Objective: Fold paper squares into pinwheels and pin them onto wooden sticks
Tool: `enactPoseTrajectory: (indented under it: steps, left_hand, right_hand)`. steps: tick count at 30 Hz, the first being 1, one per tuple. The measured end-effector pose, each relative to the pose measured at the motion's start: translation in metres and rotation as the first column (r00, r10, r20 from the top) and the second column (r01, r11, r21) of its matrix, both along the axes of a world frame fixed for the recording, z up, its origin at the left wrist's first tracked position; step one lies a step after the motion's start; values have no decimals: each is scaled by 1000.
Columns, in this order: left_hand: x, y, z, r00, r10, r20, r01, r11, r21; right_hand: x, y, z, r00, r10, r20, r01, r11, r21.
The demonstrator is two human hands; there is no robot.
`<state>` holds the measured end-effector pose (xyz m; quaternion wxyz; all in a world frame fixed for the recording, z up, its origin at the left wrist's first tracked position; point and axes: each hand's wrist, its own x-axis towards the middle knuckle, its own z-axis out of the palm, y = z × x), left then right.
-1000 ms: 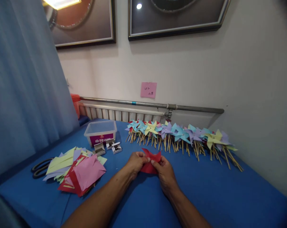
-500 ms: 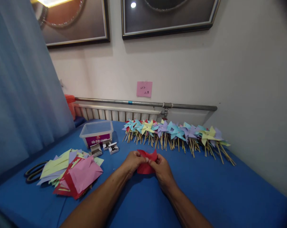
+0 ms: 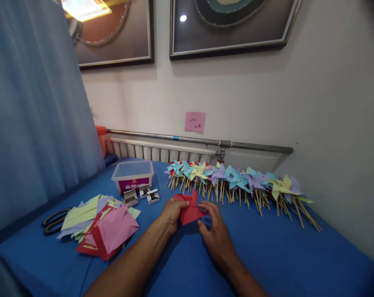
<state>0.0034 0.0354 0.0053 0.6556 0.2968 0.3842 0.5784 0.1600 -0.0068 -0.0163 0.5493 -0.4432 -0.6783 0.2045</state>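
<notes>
A red paper pinwheel (image 3: 191, 211), partly folded with some points turned inward, is pinched at its left side by my left hand (image 3: 173, 211). My right hand (image 3: 213, 225) is beside its right corner, thumb and fingers apart; whether a fingertip touches the paper I cannot tell. To the left lies a pile of cut paper sheets (image 3: 118, 227) in pink, red, yellow-green and lilac. Small open boxes (image 3: 153, 196) stand beyond my left hand, one with small dark and shiny bits in it. Finished pinwheels (image 3: 217, 173) on sticks lie in a row behind.
Black-handled scissors (image 3: 53, 222) lie partly under the paper pile. A clear plastic tub (image 3: 133, 170) with a purple label stands at the back left. A blue cloth (image 3: 267, 255) covers the table. Pipes (image 3: 187, 140) run along the wall, and a blue curtain (image 3: 41, 103) hangs at left.
My right hand has let go of the paper's middle, its fingers spreading apart to the right. My left hand keeps its pinch, and more of the red folds show. The view has shifted slightly.
</notes>
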Motion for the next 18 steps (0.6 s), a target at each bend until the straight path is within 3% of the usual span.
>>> enactPoseTrajectory:
  steps: [3, 8, 12, 18]
  left_hand:
    - [0, 0, 2, 1000, 8, 23, -7, 1000, -12]
    - [4, -4, 4, 1000, 11, -30, -11, 1000, 0]
    - [6, -6, 3, 999, -20, -39, 21, 1000, 22]
    - [10, -9, 4, 997, -20, -69, 24, 998, 57]
  right_hand:
    - [-4, -4, -2, 965, -64, 256, 23, 987, 158]
    - [-9, -4, -1, 930, -153, 335, 65, 964, 260]
    - [-10, -4, 0, 955, -180, 236, 133, 970, 201]
    - [-12, 1, -2, 984, -169, 49, 170, 985, -6]
